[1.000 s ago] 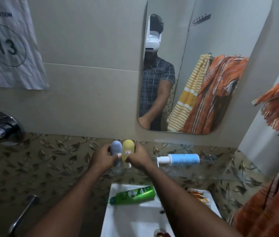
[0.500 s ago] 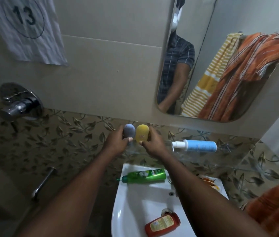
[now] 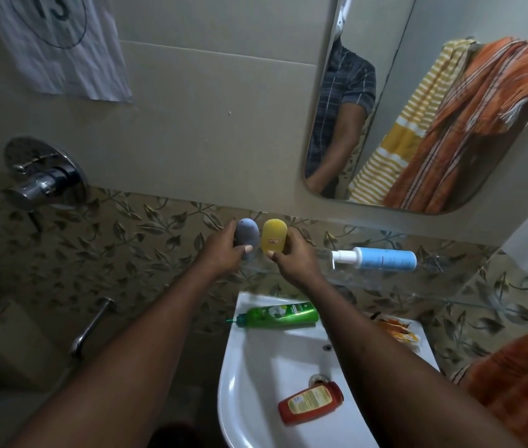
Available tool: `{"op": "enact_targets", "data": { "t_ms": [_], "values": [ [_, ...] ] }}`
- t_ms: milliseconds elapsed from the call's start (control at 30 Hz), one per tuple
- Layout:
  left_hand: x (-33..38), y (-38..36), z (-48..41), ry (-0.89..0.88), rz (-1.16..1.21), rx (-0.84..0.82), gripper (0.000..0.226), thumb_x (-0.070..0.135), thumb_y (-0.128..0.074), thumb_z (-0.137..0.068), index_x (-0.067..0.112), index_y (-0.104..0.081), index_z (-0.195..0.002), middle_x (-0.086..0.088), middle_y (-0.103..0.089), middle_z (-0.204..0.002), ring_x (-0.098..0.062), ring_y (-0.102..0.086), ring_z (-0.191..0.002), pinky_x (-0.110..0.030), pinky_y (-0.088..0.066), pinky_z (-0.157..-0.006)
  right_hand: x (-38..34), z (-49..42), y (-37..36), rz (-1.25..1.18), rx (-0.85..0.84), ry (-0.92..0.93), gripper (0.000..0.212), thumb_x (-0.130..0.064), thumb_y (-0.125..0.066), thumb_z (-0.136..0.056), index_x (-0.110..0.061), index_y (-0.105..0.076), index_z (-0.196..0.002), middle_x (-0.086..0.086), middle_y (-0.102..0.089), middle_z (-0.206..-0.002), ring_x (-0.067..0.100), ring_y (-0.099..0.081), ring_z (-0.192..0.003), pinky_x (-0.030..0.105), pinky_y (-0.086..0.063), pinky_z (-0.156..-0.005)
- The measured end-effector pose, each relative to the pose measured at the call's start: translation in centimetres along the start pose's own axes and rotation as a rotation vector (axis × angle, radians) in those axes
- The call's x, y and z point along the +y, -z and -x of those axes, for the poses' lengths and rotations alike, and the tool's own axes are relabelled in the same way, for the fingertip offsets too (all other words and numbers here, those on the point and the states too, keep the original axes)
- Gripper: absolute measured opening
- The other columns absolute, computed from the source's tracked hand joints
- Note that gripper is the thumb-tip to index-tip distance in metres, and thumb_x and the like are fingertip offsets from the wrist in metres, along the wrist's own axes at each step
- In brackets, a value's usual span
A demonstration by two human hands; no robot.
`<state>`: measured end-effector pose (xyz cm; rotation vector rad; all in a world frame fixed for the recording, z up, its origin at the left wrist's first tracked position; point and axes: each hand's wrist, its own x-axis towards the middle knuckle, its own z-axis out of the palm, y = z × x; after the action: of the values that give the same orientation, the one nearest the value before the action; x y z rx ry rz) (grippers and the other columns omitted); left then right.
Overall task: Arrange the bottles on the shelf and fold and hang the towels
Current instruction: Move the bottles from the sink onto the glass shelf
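While upright at the left end of the glass shelf (image 3: 450,297), grey bottle (image 3: 247,234) and yellow bottle (image 3: 274,237) stand just beside each other;
left hand (image 3: 220,253) grips grey, right hand (image 3: 295,258) grips yellow; blue pump bottle (image 3: 382,258) lies flat, rightward, nearer the right hand.

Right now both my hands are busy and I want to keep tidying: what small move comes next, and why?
Probably set the grey bottle and yellow bottle down upright on the glass shelf and let go. The left hand and right hand each grip one, side by side at the shelf, while the blue bottle lies on its side there, needing a free hand.
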<state>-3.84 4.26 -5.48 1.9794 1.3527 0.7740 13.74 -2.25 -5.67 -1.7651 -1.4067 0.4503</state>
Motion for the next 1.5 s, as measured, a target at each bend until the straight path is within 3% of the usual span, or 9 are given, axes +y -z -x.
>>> {"op": "enact_targets", "data": {
  "t_ms": [333, 433, 567, 767, 1000, 1167, 1267, 1333, 1500],
  "values": [
    [-0.4, 0.4, 1.0, 0.013, 0.035, -0.046, 0.063, 0.023, -0.077, -0.093, 0.019, -0.046, -0.147, -0.009, -0.062, -0.14, -0.027, -0.062, -0.123, -0.033, -0.047, -0.094, -0.1, 1.2, 0.4, -0.161, 0.0, -0.046, 0.059, -0.028, -0.085, -0.084, -0.02, -0.054, -0.134, -0.002, -0.066, -0.126, 0.018, -0.064, -0.114, 0.044, -0.057, -0.097],
    [-0.4, 0.4, 1.1, -0.021, 0.076, 0.009, 0.084, 0.022, -0.086, -0.084, 0.021, -0.039, -0.154, -0.009, -0.059, -0.146, -0.03, -0.059, -0.13, -0.038, -0.05, -0.099, -0.2, 1.4, 1.9, -0.128, 0.054, -0.032, 0.055, -0.035, -0.084, -0.084, -0.02, -0.057, -0.13, 0.0, -0.068, -0.126, 0.017, -0.066, -0.111, 0.041, -0.056, -0.096],
    [0.4, 0.8, 1.7, -0.116, 0.042, 0.166, 0.117, 0.03, -0.094, -0.071, 0.03, -0.021, -0.163, -0.013, -0.035, -0.162, -0.034, -0.041, -0.145, -0.054, -0.045, -0.112, 0.6, 1.5, 6.1, 0.118, 0.089, 0.088, 0.048, -0.033, -0.08, -0.089, -0.013, -0.062, -0.128, 0.003, -0.069, -0.122, 0.018, -0.064, -0.109, 0.035, -0.053, -0.093],
    [4.2, 0.5, 2.9, -0.506, -0.157, 0.501, 0.09, 0.041, -0.077, -0.07, 0.021, -0.042, -0.151, -0.014, -0.044, -0.135, -0.034, -0.048, -0.12, -0.044, -0.041, -0.102, 4.8, 0.7, 14.6, 0.843, -0.118, -0.055, 0.046, -0.033, -0.073, -0.084, -0.023, -0.06, -0.127, 0.008, -0.068, -0.124, 0.034, -0.063, -0.113, 0.041, -0.053, -0.092],
    [9.0, -3.6, 4.1, -0.729, -0.215, 0.421, 0.05, 0.027, -0.074, -0.078, 0.012, -0.061, -0.124, -0.01, -0.06, -0.113, -0.028, -0.055, -0.099, -0.038, -0.048, -0.084, 7.2, 2.0, 16.4, 1.009, -0.113, -0.06, 0.042, -0.024, -0.071, -0.085, -0.027, -0.06, -0.125, 0.004, -0.07, -0.121, 0.031, -0.065, -0.11, 0.037, -0.05, -0.085],
    [9.5, -7.5, 5.2, -0.578, -0.198, 0.131, 0.005, 0.025, -0.065, -0.088, 0.021, -0.066, -0.09, 0.0, -0.069, -0.081, -0.025, -0.064, -0.074, -0.042, -0.055, -0.064, 6.3, 2.2, 14.1, 0.765, -0.123, -0.065, 0.043, -0.03, -0.077, -0.085, -0.024, -0.064, -0.125, 0.007, -0.072, -0.114, 0.03, -0.068, -0.099, 0.041, -0.057, -0.085],
    [9.1, -9.4, 5.8, -0.408, -0.162, 0.102, 0.009, 0.03, -0.065, -0.088, 0.022, -0.068, -0.091, 0.001, -0.073, -0.087, -0.024, -0.068, -0.081, -0.038, -0.056, -0.069, 4.9, 1.8, 12.7, 0.183, -0.006, -0.105, 0.039, -0.027, -0.08, -0.088, -0.015, -0.067, -0.122, 0.005, -0.072, -0.107, 0.025, -0.067, -0.094, 0.037, -0.054, -0.082],
    [9.0, -10.1, 6.1, -0.335, -0.105, 0.096, 0.023, 0.035, -0.069, -0.088, 0.025, -0.067, -0.108, 0.004, -0.073, -0.102, -0.021, -0.069, -0.088, -0.036, -0.056, -0.075, 3.5, 1.7, 11.8, -0.292, 0.028, -0.166, 0.032, -0.016, -0.078, -0.09, -0.013, -0.066, -0.12, 0.001, -0.072, -0.107, 0.022, -0.067, -0.097, 0.034, -0.053, -0.08],
    [9.0, -9.7, 5.2, -0.204, -0.033, 0.142, 0.039, 0.033, -0.076, -0.088, 0.021, -0.06, -0.122, 0.002, -0.07, -0.123, -0.023, -0.07, -0.099, -0.041, -0.057, -0.085, 2.1, 0.7, 10.0, -0.542, -0.047, -0.105, 0.034, -0.004, -0.077, -0.09, -0.014, -0.063, -0.118, 0.004, -0.073, -0.109, 0.019, -0.068, -0.101, 0.038, -0.058, -0.092]
  ]
}}
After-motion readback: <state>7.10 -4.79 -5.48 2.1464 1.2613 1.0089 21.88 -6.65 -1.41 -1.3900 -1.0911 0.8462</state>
